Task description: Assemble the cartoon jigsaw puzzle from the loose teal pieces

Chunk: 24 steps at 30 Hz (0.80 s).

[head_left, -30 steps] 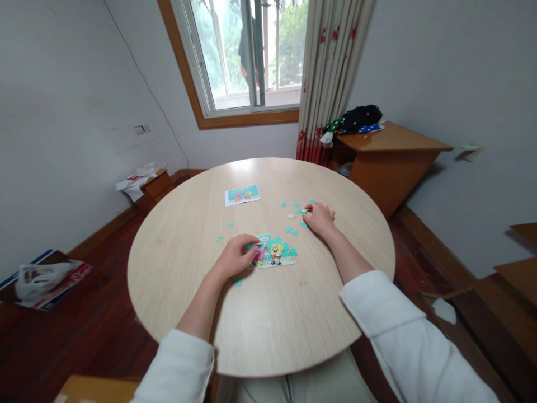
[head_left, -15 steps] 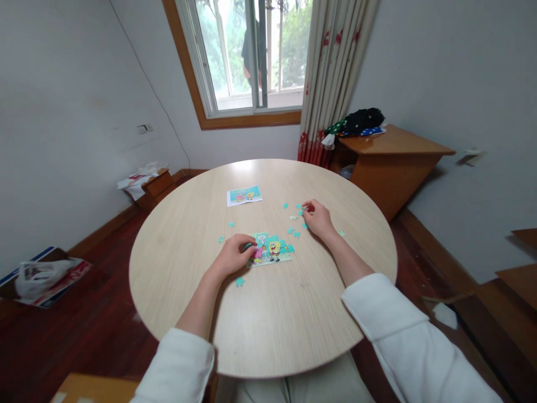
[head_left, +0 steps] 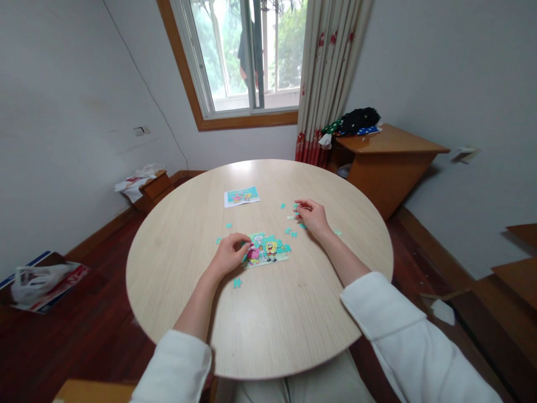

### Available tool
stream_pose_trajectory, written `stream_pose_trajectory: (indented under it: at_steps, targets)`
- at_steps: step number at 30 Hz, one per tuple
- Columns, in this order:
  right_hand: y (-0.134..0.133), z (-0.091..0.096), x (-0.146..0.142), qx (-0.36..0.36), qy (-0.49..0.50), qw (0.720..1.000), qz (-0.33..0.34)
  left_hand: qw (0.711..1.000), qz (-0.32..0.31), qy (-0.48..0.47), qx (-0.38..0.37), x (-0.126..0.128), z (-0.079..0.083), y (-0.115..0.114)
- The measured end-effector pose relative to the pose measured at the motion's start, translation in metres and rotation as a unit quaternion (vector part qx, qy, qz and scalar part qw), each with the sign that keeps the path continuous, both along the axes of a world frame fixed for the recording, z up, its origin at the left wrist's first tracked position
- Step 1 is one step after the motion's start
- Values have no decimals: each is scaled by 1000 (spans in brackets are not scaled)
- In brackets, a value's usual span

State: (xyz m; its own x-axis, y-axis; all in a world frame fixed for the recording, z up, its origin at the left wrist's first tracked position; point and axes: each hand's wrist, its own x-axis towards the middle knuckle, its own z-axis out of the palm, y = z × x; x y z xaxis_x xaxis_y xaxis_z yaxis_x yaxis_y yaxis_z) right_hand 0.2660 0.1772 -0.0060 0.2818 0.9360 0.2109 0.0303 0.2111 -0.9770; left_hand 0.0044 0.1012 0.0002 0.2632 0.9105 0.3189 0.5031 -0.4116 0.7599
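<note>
1. The round wooden table (head_left: pixel 285 324) is the biggest thing, with light wood on top.
2. Behind it is a sliding window (head_left: pixel 222 61) with a brown wooden frame.
3. A pale curtain (head_left: pixel 329 73) with red flowers hangs at the window's right side.
4. A brown wooden desk (head_left: pixel 398 141) stands to the right, and a heap of dark cloth (head_left: pixel 358 121) sits on it.
5. The left hand (head_left: pixel 229 253) is at the left end of the puzzle. Its fingers bend, with a small gap between thumb and first finger. One cannot tell if they hold anything.
6. The right hand (head_left: pixel 314 218) is over the loose bits on the right. Its fingers are half bent, and a blue-green bit shows by the tips. One cannot tell if they grip it.
7. The SpongeBob jigsaw puzzle (head_left: pixel 271 247) lies flat near the middle of the table, partly put together.
8. The picture card (head_left: pixel 242 196) lies farther back, with much the same cartoon friends on it.
9. One loose puzzle piece (head_left: pixel 237 283) lies just below the left hand.
</note>
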Motion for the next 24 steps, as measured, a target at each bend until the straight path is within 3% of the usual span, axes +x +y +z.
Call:
stream_pose_trajectory:
  at_steps: [10,16,24]
  targets:
    - [2,-3,3,12,-43,999,-6,1000,-21,0,4,1,6,-3]
    - [2,-2,4,18,-63,998,-9,993,-67,98,12,3,14,-9]
    - [4,-5,6,32,-90,995,-16,989,-39,141,2,-1,10,-7]
